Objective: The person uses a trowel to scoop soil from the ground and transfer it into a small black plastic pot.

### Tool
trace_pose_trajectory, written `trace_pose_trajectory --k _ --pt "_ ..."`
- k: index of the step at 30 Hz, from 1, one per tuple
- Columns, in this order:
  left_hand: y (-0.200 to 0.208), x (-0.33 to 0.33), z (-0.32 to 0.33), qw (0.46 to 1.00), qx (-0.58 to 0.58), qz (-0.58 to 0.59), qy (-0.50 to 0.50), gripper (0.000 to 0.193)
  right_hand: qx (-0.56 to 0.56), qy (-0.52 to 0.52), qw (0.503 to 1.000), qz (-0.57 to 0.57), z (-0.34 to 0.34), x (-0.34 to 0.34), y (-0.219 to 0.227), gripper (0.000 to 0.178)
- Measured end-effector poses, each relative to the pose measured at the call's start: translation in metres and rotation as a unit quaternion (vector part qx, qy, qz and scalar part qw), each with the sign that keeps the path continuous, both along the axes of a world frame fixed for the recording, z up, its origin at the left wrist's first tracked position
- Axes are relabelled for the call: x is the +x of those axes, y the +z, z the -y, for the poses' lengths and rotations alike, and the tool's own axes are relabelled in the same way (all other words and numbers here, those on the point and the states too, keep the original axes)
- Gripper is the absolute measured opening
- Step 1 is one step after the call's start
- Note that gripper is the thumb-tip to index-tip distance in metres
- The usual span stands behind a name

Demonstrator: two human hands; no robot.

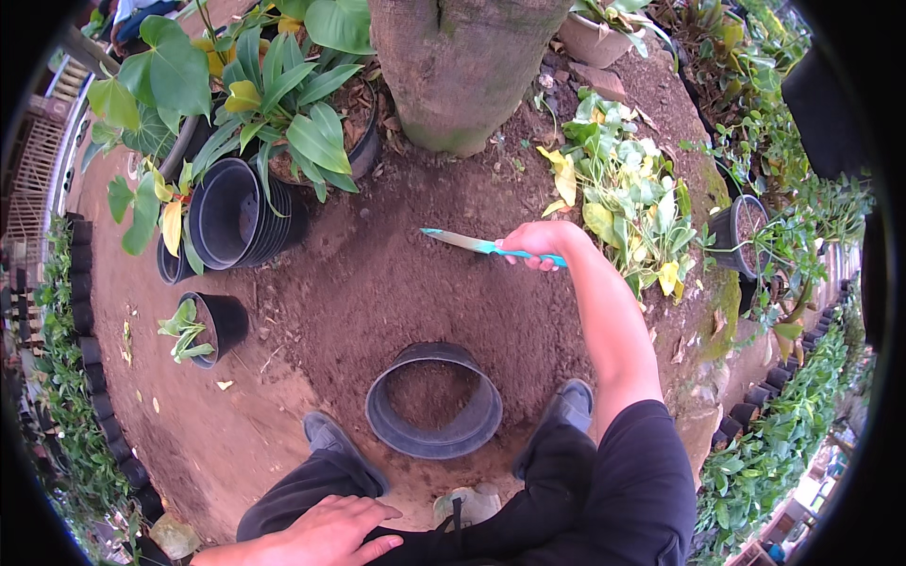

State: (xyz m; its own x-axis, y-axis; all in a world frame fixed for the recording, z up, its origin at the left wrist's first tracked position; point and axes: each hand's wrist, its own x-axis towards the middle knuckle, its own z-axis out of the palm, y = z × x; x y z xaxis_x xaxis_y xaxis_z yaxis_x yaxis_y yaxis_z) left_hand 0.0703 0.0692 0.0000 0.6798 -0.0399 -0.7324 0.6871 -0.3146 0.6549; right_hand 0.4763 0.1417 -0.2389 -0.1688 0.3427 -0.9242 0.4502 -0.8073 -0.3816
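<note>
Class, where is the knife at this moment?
In the head view, the knife is in the right hand, just right of centre, between the tree trunk above and the round black pot below.

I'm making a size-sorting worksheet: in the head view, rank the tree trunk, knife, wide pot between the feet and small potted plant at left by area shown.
1. Tree trunk
2. Wide pot
3. Small potted plant
4. Knife, in the right hand

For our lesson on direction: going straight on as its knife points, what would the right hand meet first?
The knife would probably reach the stack of black pots first, unless soil comes sooner; depth unclear.
</note>
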Motion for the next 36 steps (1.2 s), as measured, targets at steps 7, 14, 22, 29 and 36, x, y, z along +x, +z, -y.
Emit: trace_pose_trajectory --k 7,14,22,29,36 --pt "0.009 0.009 -0.002 0.999 0.037 0.015 0.026 0.039 0.102 -0.108 0.989 0.022 0.002 0.009 -0.019 0.039" --pt "0.005 0.010 -0.004 1.000 0.012 -0.011 0.015 0.047 0.051 -0.080 0.995 0.023 0.013 -0.020 -0.021 0.036" --pt "0.001 0.015 -0.004 1.000 -0.010 -0.014 0.001 0.051 0.065 -0.043 0.997 -0.011 0.031 -0.021 -0.015 0.035" --pt "0.000 0.015 -0.001 1.000 -0.006 -0.013 -0.011 0.052 0.141 -0.030 0.989 0.023 0.041 -0.016 -0.005 0.037" --pt "0.005 0.011 -0.005 1.000 0.015 0.007 -0.007 0.054 0.339 0.030 0.880 0.330 0.065 0.006 0.017 0.033"
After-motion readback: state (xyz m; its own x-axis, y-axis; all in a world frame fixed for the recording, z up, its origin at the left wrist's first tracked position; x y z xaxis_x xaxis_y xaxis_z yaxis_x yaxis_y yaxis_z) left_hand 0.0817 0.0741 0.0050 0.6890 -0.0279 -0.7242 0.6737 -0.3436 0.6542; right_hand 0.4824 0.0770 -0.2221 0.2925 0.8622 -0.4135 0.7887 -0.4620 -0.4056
